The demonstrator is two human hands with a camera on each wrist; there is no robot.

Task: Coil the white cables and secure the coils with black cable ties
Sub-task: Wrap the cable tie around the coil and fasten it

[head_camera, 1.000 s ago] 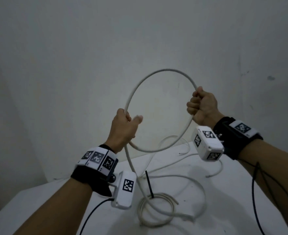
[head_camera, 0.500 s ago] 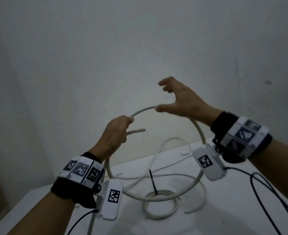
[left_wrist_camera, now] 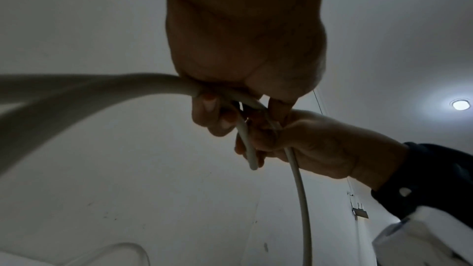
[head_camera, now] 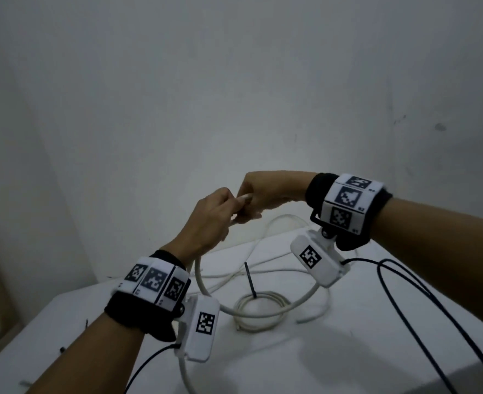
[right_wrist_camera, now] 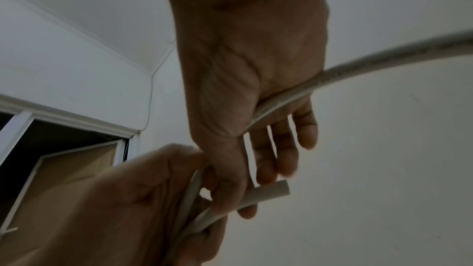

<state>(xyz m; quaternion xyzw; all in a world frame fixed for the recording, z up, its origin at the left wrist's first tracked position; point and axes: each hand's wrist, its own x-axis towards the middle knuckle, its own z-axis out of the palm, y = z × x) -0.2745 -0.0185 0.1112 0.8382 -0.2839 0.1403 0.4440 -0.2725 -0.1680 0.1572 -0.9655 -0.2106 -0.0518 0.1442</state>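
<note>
A thick white cable (head_camera: pixel 197 275) hangs as one big loop from both hands, above the table. My left hand (head_camera: pixel 220 214) grips two crossing strands of it, fingers curled round them (left_wrist_camera: pixel 204 106). My right hand (head_camera: pixel 260 191) meets the left from the right. In the right wrist view the cable (right_wrist_camera: pixel 384 62) runs across its palm and the thumb (right_wrist_camera: pixel 225 179) pinches it beside the left hand (right_wrist_camera: pixel 128 199). The cut cable end (right_wrist_camera: pixel 274 191) sticks out past the fingers. On the table lies a small white coil (head_camera: pixel 280 299) with a black cable tie (head_camera: pixel 250 280) standing up from it.
Loose white cables (head_camera: pixel 271 223) sprawl over the white table (head_camera: pixel 348 351) behind the coil. The black wires (head_camera: pixel 399 285) of the wrist cameras trail across the table's right side. A plain wall stands close behind the table.
The loop stood high between the hands; the right hand let go, opened, and came over to the left hand. Both hands now meet on the cable and the loop hangs below.
</note>
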